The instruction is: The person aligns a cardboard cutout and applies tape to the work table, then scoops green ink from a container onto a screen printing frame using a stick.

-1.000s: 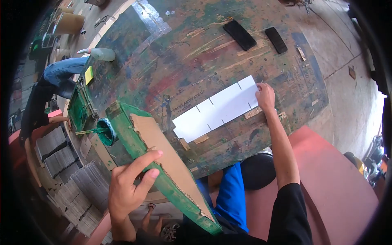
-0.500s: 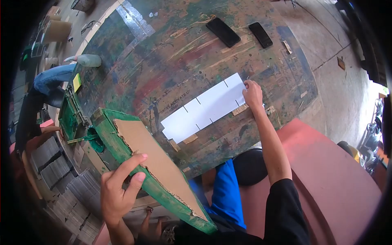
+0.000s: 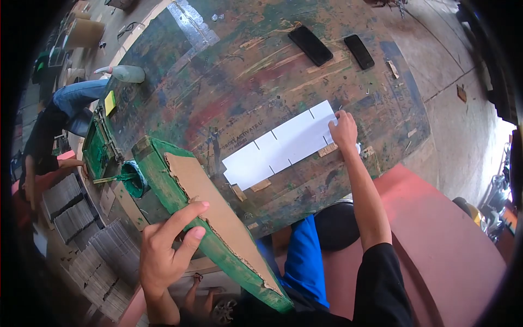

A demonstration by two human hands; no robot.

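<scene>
My left hand [image 3: 171, 245] pinches the near edge of a raised, tilted screen printing frame [image 3: 239, 275]. The frame is wooden, stained green, with brown cardboard [image 3: 210, 193] on its upper face. On the worktable to the right lies a white slotted card sheet [image 3: 280, 141], with short dark slits along both long edges. At its right end, my right hand [image 3: 344, 131] has its fingers closed on the edge. Small wood strips [image 3: 260, 185] sit along the sheet's near side. A pot of green ink [image 3: 134, 179] with a stick in it stands beyond the frame.
Two black phones [image 3: 310, 45] lie at the table's far side. A squeeze bottle [image 3: 128, 73] and a yellow block [image 3: 110, 102] are at the left edge. Stacks of grey sheets [image 3: 111, 250] stand at lower left. Another person [image 3: 46, 136] is at far left, near a second green frame [image 3: 97, 150].
The whole view has shifted slightly. Both hands keep their grip, and the frame and white sheet stay nearly in place. At far left, the other person's arm has moved.
</scene>
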